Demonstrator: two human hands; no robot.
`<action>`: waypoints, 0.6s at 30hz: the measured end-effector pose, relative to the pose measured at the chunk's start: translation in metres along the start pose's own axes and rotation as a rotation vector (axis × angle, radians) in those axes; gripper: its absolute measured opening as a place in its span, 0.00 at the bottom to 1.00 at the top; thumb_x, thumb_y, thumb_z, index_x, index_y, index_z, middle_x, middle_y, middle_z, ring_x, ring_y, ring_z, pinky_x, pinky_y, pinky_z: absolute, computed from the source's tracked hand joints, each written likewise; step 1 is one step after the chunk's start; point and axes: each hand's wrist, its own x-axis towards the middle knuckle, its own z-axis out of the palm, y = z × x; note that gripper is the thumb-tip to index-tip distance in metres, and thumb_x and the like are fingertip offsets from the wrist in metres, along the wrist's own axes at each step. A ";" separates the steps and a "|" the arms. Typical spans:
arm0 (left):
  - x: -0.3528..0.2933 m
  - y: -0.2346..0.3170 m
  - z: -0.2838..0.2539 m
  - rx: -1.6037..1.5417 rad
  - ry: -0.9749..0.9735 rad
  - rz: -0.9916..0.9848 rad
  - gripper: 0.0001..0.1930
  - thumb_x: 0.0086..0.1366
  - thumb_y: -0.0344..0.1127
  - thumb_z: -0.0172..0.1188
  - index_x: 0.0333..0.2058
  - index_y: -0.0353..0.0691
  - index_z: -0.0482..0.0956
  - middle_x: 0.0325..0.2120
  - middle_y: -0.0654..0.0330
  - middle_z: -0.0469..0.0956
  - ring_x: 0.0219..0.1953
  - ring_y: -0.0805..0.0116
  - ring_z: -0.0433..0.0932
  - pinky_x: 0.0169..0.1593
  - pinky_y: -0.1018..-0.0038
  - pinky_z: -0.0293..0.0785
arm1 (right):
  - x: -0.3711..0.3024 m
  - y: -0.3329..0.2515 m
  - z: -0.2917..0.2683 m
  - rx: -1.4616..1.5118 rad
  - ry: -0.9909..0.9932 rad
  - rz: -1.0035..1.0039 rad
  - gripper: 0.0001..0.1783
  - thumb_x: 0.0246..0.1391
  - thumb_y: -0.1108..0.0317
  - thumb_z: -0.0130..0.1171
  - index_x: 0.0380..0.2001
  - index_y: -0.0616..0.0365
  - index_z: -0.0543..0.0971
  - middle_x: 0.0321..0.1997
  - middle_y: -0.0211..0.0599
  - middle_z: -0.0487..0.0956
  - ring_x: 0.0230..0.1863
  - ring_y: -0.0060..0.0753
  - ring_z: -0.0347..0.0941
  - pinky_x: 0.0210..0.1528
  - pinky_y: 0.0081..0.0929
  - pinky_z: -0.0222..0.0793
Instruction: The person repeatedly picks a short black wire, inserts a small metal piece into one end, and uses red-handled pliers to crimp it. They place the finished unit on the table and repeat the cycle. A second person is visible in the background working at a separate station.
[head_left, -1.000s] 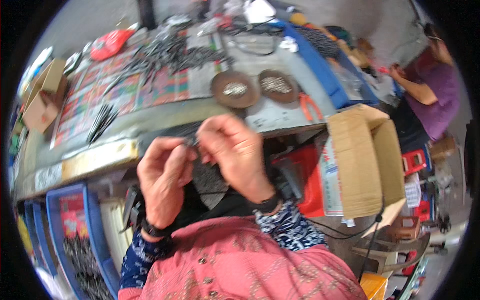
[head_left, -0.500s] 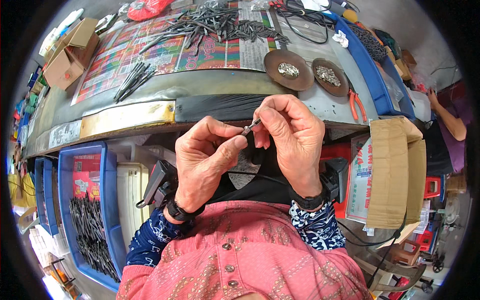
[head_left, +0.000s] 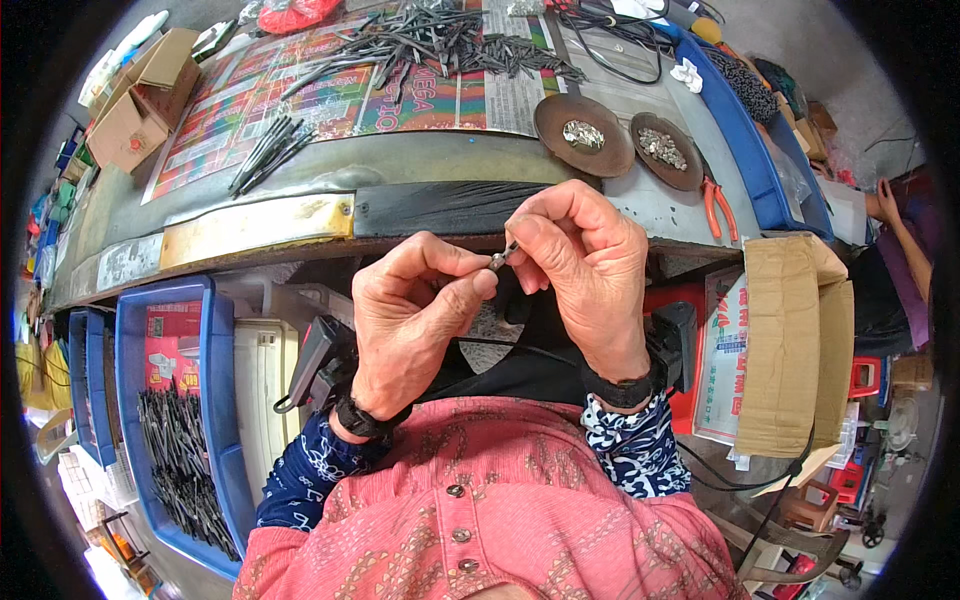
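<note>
Watching remotely, I had the small metallic bit near the dial's centre, just nearside of the worktable. The left hand, at eight o'clock from it, pinched it between thumb and forefinger; the right hand, just past three, pinched a slim dark piece leading up toward one o'clock. Whether the two ends touched, I couldn't tell. I judged that good work here depended on a light, firm pinch close to the meeting ends, both pieces in line and the thumbs clear of my sight, since something so small could easily roll or slip. Level, steady wrists seemed wise. At one o'clock a brown bowl held silvery pieces; at eight, a blue bin held dark strips.
</note>
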 end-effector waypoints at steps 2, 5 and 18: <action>-0.001 0.000 0.001 -0.023 0.011 -0.008 0.04 0.61 0.21 0.63 0.33 0.32 0.78 0.26 0.64 0.79 0.22 0.86 0.68 0.24 0.86 0.63 | 0.000 0.002 0.000 0.075 0.005 0.013 0.07 0.59 0.70 0.61 0.32 0.62 0.75 0.23 0.26 0.75 0.21 0.12 0.66 0.22 0.13 0.61; 0.000 -0.001 0.002 0.010 0.009 0.001 0.03 0.61 0.21 0.63 0.33 0.32 0.78 0.26 0.64 0.79 0.22 0.86 0.68 0.24 0.86 0.63 | -0.002 0.005 0.000 0.132 0.015 0.015 0.07 0.59 0.70 0.61 0.33 0.62 0.75 0.23 0.26 0.74 0.21 0.12 0.65 0.22 0.12 0.61; 0.017 -0.004 0.010 0.093 -0.021 -0.087 0.04 0.60 0.21 0.63 0.31 0.35 0.77 0.24 0.68 0.76 0.22 0.87 0.66 0.23 0.86 0.60 | -0.004 0.009 -0.019 -0.037 0.109 -0.086 0.11 0.60 0.68 0.60 0.41 0.65 0.76 0.28 0.29 0.76 0.24 0.13 0.67 0.26 0.12 0.62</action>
